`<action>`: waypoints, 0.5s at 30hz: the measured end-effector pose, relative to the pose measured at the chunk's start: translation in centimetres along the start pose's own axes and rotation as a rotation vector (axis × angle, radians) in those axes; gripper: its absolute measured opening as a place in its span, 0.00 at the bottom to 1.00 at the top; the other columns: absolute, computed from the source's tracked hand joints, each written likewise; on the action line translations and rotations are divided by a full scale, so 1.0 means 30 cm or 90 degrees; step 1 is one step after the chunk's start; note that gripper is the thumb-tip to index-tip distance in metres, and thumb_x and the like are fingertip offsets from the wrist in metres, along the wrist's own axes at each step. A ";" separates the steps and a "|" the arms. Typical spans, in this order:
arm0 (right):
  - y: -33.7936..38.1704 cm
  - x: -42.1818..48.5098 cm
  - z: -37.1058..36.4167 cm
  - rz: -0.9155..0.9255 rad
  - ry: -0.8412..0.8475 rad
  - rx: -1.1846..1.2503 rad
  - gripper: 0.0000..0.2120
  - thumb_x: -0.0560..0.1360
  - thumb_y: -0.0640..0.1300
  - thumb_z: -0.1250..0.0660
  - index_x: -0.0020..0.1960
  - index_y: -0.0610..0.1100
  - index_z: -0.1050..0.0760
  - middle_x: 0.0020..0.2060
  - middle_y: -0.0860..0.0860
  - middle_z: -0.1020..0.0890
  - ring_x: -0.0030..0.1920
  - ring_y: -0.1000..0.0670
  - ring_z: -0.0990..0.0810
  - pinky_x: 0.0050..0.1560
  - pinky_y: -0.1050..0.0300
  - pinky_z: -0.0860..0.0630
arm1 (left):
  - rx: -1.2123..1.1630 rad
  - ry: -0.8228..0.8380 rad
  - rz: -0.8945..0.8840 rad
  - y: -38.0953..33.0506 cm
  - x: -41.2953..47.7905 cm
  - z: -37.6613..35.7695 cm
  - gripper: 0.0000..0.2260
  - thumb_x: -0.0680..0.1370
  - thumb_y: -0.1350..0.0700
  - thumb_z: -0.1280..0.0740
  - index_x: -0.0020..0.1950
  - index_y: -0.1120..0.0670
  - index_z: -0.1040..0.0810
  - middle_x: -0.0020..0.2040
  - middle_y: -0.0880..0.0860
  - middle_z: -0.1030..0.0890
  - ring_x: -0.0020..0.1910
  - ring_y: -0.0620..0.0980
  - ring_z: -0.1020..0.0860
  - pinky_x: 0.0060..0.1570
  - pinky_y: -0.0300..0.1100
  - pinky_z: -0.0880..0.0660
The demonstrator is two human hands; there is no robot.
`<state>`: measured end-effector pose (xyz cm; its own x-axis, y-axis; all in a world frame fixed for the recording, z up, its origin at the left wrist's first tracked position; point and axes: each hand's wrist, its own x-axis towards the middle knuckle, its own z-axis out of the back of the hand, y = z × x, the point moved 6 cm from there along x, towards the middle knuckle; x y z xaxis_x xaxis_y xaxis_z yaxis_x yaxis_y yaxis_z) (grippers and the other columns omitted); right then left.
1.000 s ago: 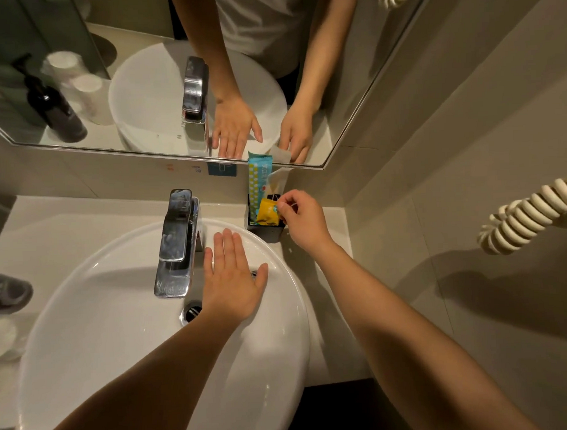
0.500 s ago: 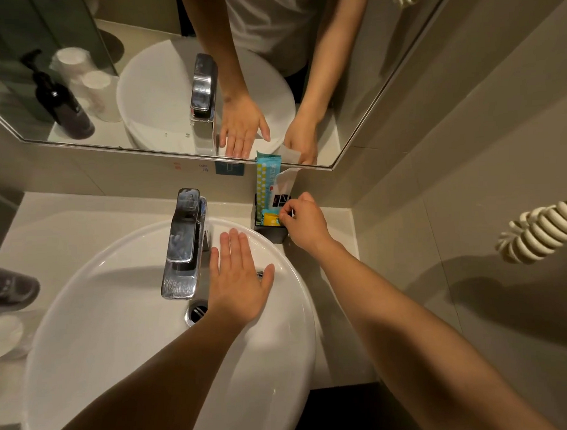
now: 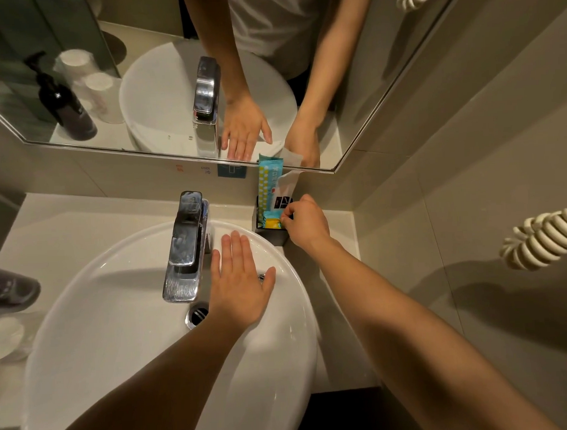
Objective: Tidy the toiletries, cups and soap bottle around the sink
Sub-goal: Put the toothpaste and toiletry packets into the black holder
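Observation:
A small black holder (image 3: 270,236) stands on the counter behind the basin's right side. In it stand a tall blue-and-white packet (image 3: 268,186), a white sachet (image 3: 286,190) and a small yellow packet (image 3: 272,222). My right hand (image 3: 305,220) pinches the yellow packet at the holder's mouth. My left hand (image 3: 239,280) lies flat, fingers spread, on the white basin (image 3: 119,333) just right of the chrome tap (image 3: 185,247). At the left edge, a dark soap bottle (image 3: 11,288) and white cups (image 3: 5,337) are partly cut off.
The mirror (image 3: 158,74) above the counter reflects the bottle, cups and both hands. A coiled white cord (image 3: 540,238) hangs on the right wall. The beige counter (image 3: 67,219) runs left behind the basin; a narrow strip lies to its right.
My right hand has pushed the yellow packet lower into the black holder. My left hand stays flat on the basin. The view has shifted slightly.

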<state>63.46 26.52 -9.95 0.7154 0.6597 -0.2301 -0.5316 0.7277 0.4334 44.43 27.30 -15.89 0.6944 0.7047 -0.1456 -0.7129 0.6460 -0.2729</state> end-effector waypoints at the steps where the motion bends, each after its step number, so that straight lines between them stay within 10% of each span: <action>1: 0.001 -0.001 0.003 0.001 0.000 -0.006 0.05 0.79 0.45 0.30 0.51 0.44 0.17 0.53 0.48 0.26 0.53 0.47 0.22 0.51 0.53 0.20 | 0.000 0.006 0.000 -0.001 0.000 -0.001 0.40 0.81 0.33 0.57 0.83 0.60 0.57 0.84 0.59 0.57 0.83 0.57 0.60 0.80 0.56 0.60; 15: -0.007 -0.173 0.090 0.028 -0.126 0.072 0.12 0.80 0.48 0.34 0.63 0.49 0.22 0.58 0.51 0.24 0.58 0.51 0.24 0.56 0.56 0.22 | -0.006 0.085 0.016 -0.010 0.005 0.022 0.39 0.82 0.34 0.57 0.82 0.58 0.66 0.83 0.58 0.65 0.82 0.57 0.66 0.80 0.57 0.64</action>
<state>61.11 22.44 -6.49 0.7740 0.6321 -0.0380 -0.5180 0.6664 0.5363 44.68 27.39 -15.21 0.6842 0.6744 -0.2776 -0.7292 0.6257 -0.2771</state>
